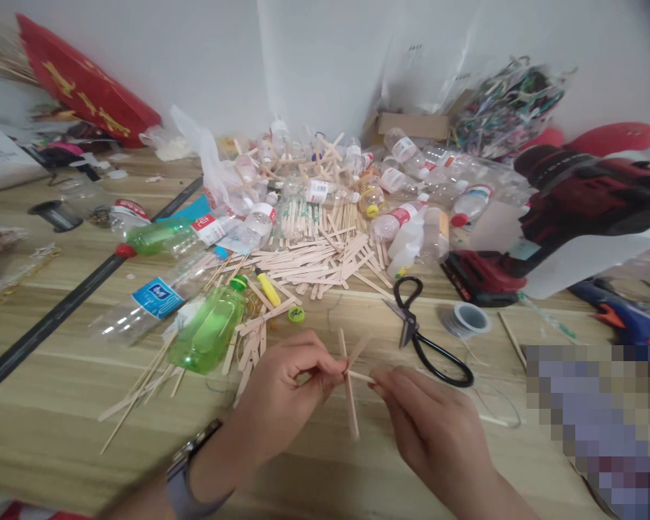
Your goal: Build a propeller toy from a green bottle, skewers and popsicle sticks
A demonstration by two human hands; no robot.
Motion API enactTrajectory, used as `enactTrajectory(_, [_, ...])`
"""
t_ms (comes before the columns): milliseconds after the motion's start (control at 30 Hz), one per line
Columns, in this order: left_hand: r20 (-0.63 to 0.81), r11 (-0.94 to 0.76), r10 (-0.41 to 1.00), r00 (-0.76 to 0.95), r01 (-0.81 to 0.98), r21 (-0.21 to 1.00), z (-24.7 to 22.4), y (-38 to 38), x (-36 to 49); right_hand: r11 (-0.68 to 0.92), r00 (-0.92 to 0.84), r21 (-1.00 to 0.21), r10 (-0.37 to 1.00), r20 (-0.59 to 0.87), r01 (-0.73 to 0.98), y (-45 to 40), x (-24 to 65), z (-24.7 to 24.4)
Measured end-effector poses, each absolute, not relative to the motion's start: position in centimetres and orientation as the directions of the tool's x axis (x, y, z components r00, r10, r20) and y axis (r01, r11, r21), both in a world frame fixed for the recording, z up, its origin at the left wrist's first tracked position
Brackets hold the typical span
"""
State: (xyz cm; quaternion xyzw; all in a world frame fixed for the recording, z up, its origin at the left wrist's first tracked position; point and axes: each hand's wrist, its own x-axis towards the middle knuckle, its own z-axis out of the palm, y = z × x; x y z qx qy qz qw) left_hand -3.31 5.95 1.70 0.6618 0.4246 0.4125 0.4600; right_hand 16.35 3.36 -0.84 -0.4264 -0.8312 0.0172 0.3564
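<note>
Okay, so a set of crossed wooden sticks (350,404) is being held right between the two hands, over the wooden table (303,480). The spot where the sticks meet is being pinched by the left hand (289,379), thumb and fingertips closed on it. The stick end pointing right is being gripped by the right hand (436,419), fingers curled in, so the piece is being touched from both sides. Another stick is being seen running through the middle, its near end sticking out in the gap between the hands, kinda blurry. Beyond the hands, a big messy stick pile (325,263) is being spread out. The right hand is being neighbored by black-handled scissors (410,321), the left one by a green bottle (209,328); neither is being touched.
</note>
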Motion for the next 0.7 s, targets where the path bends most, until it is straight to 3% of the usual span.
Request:
enactTrajectory(500, [0.037,-0.074,0.975,0.221,0.162,0.984,2.5,6.2,-3.7,0.602,-0.341,-0.32,0.729,0.593,0.731,3.8,15.9,-0.4])
enactTrajectory(600, [0.076,-0.108,0.99,0.122,0.291,0.951,3.9,5.8,-4.9,0.572,-0.296,-0.395,0.766,0.57,0.719,4.2,16.1,0.2])
enactTrajectory(700, [0.176,-0.179,0.983,0.057,0.545,0.819,4.7,5.9,-7.2,0.453,-0.211,-0.586,0.875,0.435,0.672,5.0,16.4,0.8])
